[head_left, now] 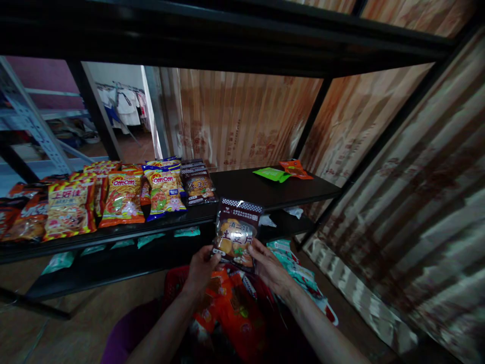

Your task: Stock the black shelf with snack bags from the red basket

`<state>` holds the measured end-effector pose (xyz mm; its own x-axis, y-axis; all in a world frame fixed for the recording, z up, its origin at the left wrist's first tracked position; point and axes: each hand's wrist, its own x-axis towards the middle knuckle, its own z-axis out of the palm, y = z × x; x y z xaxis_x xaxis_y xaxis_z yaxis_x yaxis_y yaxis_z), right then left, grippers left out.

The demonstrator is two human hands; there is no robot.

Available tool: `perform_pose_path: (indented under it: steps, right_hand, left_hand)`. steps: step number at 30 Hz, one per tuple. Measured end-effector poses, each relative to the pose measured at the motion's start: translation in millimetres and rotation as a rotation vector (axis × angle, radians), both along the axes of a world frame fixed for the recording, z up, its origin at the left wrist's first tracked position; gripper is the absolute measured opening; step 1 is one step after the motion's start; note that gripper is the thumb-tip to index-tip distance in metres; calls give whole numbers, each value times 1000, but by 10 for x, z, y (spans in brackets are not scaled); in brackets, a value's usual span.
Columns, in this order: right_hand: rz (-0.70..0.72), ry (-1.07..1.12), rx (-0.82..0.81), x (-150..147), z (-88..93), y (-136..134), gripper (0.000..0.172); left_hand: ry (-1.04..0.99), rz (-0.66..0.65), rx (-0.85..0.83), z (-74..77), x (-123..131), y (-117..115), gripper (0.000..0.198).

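A dark brown bag of potato chips point(235, 233) is held upright in front of me, its printed front facing my view. My left hand point(202, 268) pinches its lower left corner. On its lower right side, my right hand point(270, 267) grips the edge with the thumb in front. Below both hands sits a red basket point(175, 281) with several orange snack bags point(235, 308) in it. Matching brown chip bags point(199, 186) stand in a row on the black shelf point(242, 188), just behind and to the left of the held bag.
Yellow-and-red snack bags point(70, 207), orange ones point(122, 197) and blue-edged ones point(165, 191) line the shelf's left side. A green packet point(272, 175) and an orange packet point(296, 169) lie at its right. Teal packages point(297, 268) are beside the basket. A black upper shelf point(227, 40) hangs overhead.
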<state>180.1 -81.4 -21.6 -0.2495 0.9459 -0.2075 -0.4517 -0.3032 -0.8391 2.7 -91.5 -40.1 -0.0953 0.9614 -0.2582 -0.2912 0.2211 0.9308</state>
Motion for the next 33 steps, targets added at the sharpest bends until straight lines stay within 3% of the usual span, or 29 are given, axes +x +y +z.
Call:
perform_pose_path:
  steps: [5, 11, 17, 24, 33]
  right_hand:
    - [-59, -77, 96, -63, 69, 398, 54]
    - [-65, -132, 211, -291, 154, 1098, 59]
    - [-49, -107, 234, -575, 239, 1645, 53]
    - [-13, -122, 269, -726, 203, 1935, 49]
    - [-48, -177, 301, -771, 32, 2062, 50]
  left_hand:
    - [-33, 35, 15, 47, -13, 242, 20]
    - [46, 125, 182, 162, -139, 698, 34]
    - [403, 262, 321, 244, -395, 1062, 37]
    - [599, 311, 422, 117, -525, 1068, 42]
    - [806, 268, 522, 88, -497, 1087, 28]
